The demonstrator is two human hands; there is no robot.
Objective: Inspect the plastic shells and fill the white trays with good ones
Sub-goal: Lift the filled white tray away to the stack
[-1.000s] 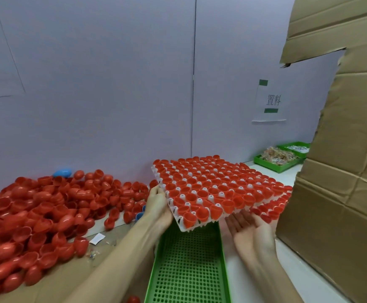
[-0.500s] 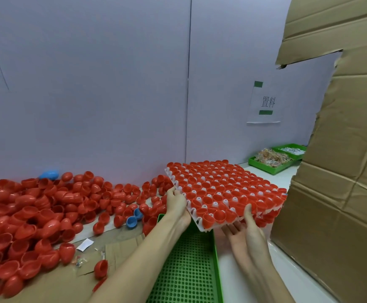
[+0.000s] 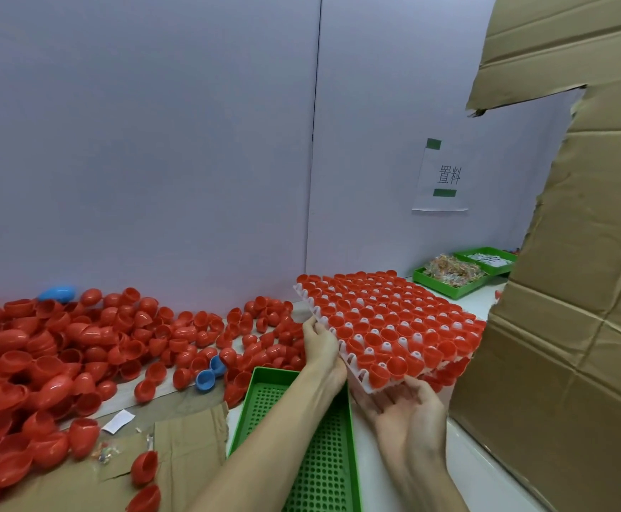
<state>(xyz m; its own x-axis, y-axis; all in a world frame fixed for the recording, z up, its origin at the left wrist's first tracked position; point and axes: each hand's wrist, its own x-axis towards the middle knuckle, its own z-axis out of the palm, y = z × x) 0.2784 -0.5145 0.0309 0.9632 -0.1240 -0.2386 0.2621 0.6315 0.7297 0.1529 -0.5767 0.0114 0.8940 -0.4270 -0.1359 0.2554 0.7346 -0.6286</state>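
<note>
- The left hand (image 3: 322, 345) grips the left edge of the white tray (image 3: 353, 358), thumb on top of the rim and fingers curled beneath.
- The right hand (image 3: 407, 410) lies palm up under the tray's near corner, its fingers bent upward against the underside and supporting it.
- The tray is held off the table, tilted slightly, and every visible cell holds a red plastic shell (image 3: 379, 375) with its open side up.
- More red shells show just below its right edge, apparently in another tray (image 3: 453, 369) underneath.
- Directly under the hands lies a green perforated tray (image 3: 323, 463) on the white table (image 3: 464, 463).
- To the left, a loose heap of red shells (image 3: 61, 349) spreads across the table, with a few blue shells (image 3: 207, 375) among them.
- Flat cardboard (image 3: 187, 434) lies at the near left; a tall cardboard sheet (image 3: 567, 327) stands at the right.
- Two green bins (image 3: 445, 286) sit at the back wall, below a paper label (image 3: 445, 177).
</note>
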